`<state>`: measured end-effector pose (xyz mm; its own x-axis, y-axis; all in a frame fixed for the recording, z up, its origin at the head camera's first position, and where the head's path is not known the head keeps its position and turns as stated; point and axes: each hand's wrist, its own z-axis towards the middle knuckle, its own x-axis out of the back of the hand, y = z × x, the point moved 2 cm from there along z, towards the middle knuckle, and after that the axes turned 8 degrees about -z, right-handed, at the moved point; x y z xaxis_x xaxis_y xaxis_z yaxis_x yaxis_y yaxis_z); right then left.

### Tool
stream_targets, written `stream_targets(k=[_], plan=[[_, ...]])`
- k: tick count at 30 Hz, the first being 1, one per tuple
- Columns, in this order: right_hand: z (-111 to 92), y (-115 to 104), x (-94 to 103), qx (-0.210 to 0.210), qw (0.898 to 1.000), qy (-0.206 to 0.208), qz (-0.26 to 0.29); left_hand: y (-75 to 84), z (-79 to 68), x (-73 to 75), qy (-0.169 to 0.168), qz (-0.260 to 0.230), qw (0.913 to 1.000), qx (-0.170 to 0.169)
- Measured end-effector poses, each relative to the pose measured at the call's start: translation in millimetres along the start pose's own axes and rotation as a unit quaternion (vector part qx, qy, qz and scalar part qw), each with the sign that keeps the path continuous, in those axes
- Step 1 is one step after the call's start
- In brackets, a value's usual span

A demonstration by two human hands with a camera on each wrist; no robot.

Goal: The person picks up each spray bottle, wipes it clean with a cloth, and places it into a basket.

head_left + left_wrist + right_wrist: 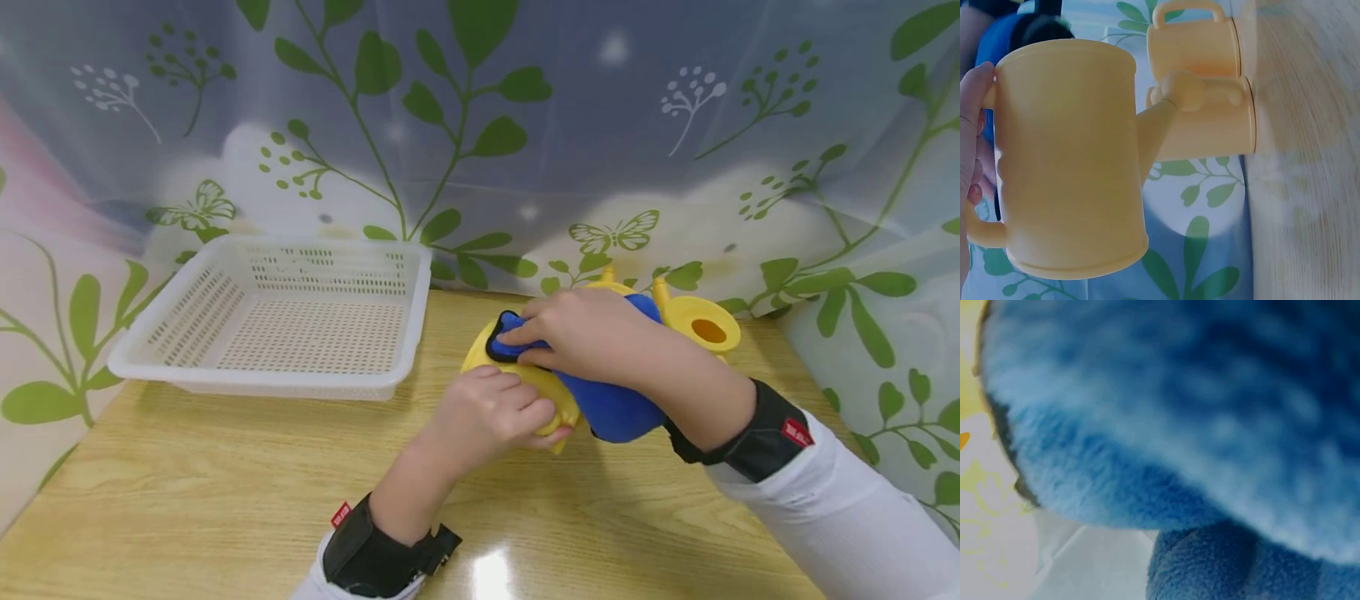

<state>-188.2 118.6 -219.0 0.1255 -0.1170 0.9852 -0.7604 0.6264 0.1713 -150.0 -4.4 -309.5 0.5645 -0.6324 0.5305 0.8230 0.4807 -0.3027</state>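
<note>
My left hand (491, 410) grips the handle of a yellow toy watering can (1069, 162), held up above the table. In the left wrist view its body and its tapering spout show plainly. My right hand (596, 333) holds a blue plush cloth (611, 408) with dark edging against the can's upper side, fingers bent over a fold of it. That cloth fills most of the right wrist view, blurred close up. In the head view, both hands and the cloth hide much of the can.
Two more yellow watering cans (1204, 128) stand behind, near the patterned curtain (480, 100); one shows a round opening. A white perforated plastic basket (255, 378) sits at the left on the wood-grain table (225, 475).
</note>
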Motion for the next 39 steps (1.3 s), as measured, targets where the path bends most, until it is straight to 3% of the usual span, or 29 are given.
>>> stream_targets(k=[5,10,15,24,29,33,39], plan=[[14,5,1.1,0.005,1.000,-0.019,0.024,1.4,1.2,-0.5,0.006,-0.008,0.9999,0.003],[13,8,5.6,0.011,0.999,-0.037,0.032,-1.2,2.3,2.6,0.017,-0.005,0.9998,0.006],[2,11,13.0,0.000,0.998,-0.047,0.031,-6.4,2.9,8.6,0.030,0.013,0.9994,0.008],[-32,27,15.8,0.012,0.998,-0.020,0.060,-13.7,1.8,14.4,0.038,0.040,0.9985,0.009],[-43,32,15.9,0.003,0.996,-0.028,0.082,-10.9,2.4,13.7,0.051,0.040,0.9978,-0.011],[-36,29,16.8,0.003,0.997,-0.018,0.078,-5.4,3.3,13.2,0.076,0.032,0.9958,-0.037],[-10,18,18.7,-0.007,0.998,-0.031,0.060,-0.9,4.6,11.7,0.092,0.024,0.9943,-0.047]])
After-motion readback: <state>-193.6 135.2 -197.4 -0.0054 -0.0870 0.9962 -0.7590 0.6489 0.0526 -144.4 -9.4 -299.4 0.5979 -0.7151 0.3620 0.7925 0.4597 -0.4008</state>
